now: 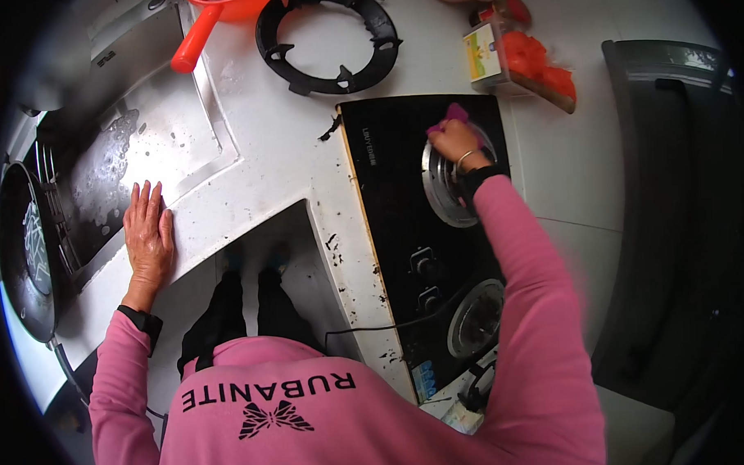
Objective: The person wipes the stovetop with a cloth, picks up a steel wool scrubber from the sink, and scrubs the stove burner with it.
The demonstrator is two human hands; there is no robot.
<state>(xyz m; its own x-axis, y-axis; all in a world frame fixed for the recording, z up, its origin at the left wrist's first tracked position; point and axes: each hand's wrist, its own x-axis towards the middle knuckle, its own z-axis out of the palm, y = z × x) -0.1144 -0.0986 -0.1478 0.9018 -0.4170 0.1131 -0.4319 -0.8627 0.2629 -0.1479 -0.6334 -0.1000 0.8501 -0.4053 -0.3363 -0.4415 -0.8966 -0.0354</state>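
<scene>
My right hand is closed around a purple cloth, part of which sticks out beyond the fingers. It presses down at the far burner of a black gas stove. The hand and forearm hide part of that burner's metal ring. My left hand lies flat on the white counter edge beside the sink, fingers stretched out and holding nothing. Nearer to me on the stove are two knobs and a second round burner.
A black pot stand lies on the counter beyond the stove. Near it are a red-orange ladle or basin handle and a box with red bags. A frying pan rests at far left. Dark crumbs dot the counter.
</scene>
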